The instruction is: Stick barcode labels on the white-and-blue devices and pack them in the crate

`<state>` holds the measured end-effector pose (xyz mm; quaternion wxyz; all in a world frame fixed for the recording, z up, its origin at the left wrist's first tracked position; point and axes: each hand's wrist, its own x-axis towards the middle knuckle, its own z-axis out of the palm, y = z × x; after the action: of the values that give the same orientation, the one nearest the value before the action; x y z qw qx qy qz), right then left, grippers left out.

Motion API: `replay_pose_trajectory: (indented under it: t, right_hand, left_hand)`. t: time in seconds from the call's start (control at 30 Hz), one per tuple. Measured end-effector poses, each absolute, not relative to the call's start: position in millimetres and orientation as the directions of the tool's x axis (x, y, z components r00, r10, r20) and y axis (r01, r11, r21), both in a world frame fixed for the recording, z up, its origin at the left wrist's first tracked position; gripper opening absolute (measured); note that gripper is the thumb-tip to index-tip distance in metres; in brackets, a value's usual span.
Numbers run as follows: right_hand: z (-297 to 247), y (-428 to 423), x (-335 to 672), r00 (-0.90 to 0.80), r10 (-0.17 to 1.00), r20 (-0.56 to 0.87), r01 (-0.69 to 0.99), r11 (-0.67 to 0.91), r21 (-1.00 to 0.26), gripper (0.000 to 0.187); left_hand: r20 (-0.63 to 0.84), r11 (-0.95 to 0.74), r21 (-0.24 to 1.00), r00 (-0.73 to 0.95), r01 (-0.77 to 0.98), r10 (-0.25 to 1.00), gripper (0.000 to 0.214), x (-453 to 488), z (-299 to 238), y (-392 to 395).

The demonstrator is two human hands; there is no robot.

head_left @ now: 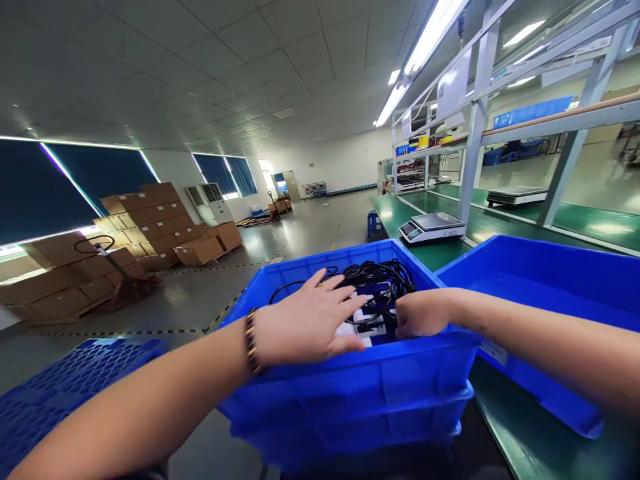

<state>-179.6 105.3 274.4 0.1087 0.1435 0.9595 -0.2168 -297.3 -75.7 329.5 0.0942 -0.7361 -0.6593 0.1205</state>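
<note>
The left arm (145,400) is near, left hand (305,323) spread over a blue box (350,383) of cords (385,271). I can't tell if the curled right hand (424,313) pinches any.

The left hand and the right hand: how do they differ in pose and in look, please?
The left hand is open, its fingers spread; the right hand has its fingers curled, and whether it grips anything is hidden. The left wrist wears a dark bracelet, while the right wrist is bare. Shared: neither hand wears a glove, and both are at the blue bin that contains black cables.
</note>
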Motion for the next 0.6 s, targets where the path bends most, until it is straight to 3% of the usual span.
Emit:
replay_pose_trajectory:
  t: [0.07,0.13,0.2,0.27,0.37,0.4,0.47,0.5,0.6]
  right_hand:
    - [283.9,115.2,-160.0,-0.956,0.251,-0.15,0.29,0.874,-0.388,0.019]
    - [284.5,133.1,-137.6,-0.935,0.351,0.054,0.295,0.851,-0.434,0.026]
    - [269.1,150.0,-117.1,-0.839,0.493,0.233,0.308,0.781,-0.543,0.04]
    - [236.4,156.0,-103.4,-0.744,0.603,0.287,0.285,0.675,-0.68,0.048]
    - [172.7,140.7,-99.8,-0.7,0.698,0.151,0.158,0.358,-0.92,0.054]
    - [153.6,132.3,-102.1,-0.668,0.743,0.034,0.059,0.099,-0.993,0.054]
    - [125.8,117.0,-108.8,-0.638,0.757,-0.14,-0.078,-0.245,-0.966,0.055]
    - [117.6,111.1,-112.2,-0.628,0.755,-0.189,-0.12,-0.334,-0.935,0.056]
    - [109.9,97.0,-121.2,-0.616,0.762,-0.201,-0.15,-0.364,-0.919,0.061]
  left_hand:
    - [0.071,0.003,-0.318,0.021,0.948,0.997,0.062,-302.8,311.6,-120.7]
    - [0.268,0.194,-0.326,-0.107,0.925,0.957,0.059,-316.9,282.2,-160.0]
    - [0.514,0.486,-0.249,-0.311,0.838,0.799,0.053,-335.2,248.7,-189.1]
    - [0.709,0.672,-0.088,-0.427,0.736,0.561,0.049,-353.0,219.1,-205.2]
    - [0.884,0.664,0.094,-0.37,0.742,0.287,0.042,-374.8,190.5,-206.3]
    - [0.924,0.643,0.123,-0.323,0.756,0.203,0.04,-381.5,184.9,-202.8]
    - [0.97,0.621,0.155,-0.239,0.769,0.054,0.035,-395.6,176.9,-195.2]
    - [0.978,0.612,0.164,-0.209,0.774,0.003,0.032,-403.6,173.9,-192.6]
    - [0.978,0.585,0.191,-0.202,0.788,-0.047,0.027,-431.3,167.0,-193.8]
